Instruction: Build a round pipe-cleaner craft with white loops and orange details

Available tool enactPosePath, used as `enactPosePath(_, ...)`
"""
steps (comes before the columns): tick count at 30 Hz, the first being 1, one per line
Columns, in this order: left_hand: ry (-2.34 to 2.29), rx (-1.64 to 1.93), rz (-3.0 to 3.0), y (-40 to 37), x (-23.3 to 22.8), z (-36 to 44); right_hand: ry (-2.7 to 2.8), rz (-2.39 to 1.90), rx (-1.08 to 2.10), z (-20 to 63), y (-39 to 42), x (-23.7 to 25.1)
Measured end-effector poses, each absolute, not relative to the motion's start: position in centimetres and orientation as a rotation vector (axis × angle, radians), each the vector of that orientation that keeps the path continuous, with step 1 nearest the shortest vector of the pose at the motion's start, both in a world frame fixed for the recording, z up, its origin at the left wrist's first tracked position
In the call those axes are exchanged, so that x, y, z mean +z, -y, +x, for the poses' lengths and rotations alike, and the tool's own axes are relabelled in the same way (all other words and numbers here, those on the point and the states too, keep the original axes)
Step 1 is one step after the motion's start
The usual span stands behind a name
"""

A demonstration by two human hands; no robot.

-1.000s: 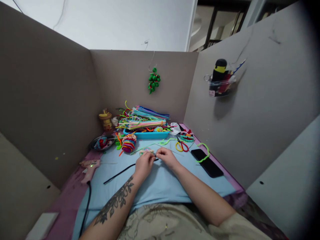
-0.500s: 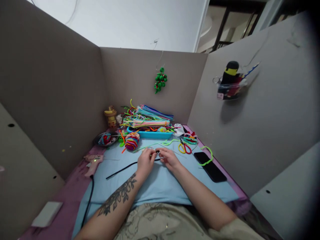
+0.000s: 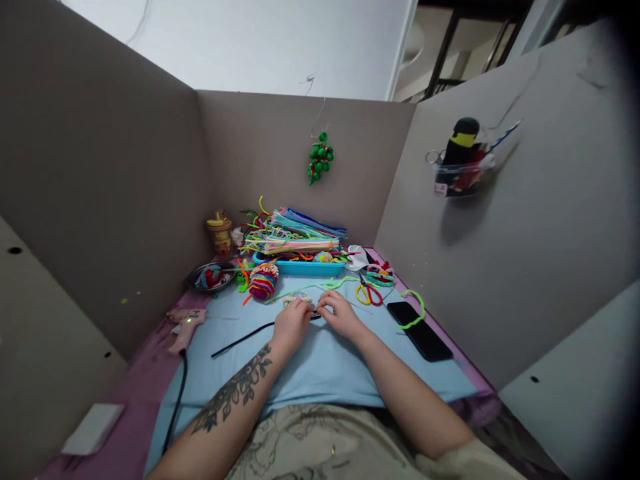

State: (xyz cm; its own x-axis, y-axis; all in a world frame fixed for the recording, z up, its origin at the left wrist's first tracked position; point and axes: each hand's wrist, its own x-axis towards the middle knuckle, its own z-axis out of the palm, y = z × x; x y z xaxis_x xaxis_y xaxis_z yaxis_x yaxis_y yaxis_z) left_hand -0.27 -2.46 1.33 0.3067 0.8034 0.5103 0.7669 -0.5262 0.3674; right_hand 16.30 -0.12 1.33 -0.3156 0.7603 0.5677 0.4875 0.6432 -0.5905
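Blue tabletop (image 3: 320, 373): black pipe cleaner (image 3: 240, 339) is pinched at its end between closed fingers of left hand (image 3: 291, 325) and right hand (image 3: 341, 315).

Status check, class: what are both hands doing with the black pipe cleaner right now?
Left hand and right hand both pinch the black pipe cleaner on the blue mat. Scissors and phone lie apart, right.

Bare forearms, no sleeves. Dark floral tattoo runs along left forearm (image 3: 235, 393). Left hand (image 3: 291, 327), right hand (image 3: 341, 315) ungloved. Pale patterned garment over lap (image 3: 320, 447).
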Motion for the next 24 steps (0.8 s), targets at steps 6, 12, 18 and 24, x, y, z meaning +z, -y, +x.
enactPosePath(6,-1.426,1.135,2.310,2.1,1.3,-0.4,1.971,-0.937,0.425,16.1,0.1,1.1)
enactPosePath(12,-1.340,1.207,2.212,1.8,1.4,-0.3,1.821,-0.926,0.580,15.6,0.3,1.4)
enactPosePath(18,-1.152,1.267,1.786,1.3,1.6,0.3,1.472,-0.819,0.974,14.6,0.2,1.3)
enactPosePath(24,-0.951,1.144,1.380,1.2,1.6,0.3,1.333,-0.788,1.066,14.2,0.2,1.2)
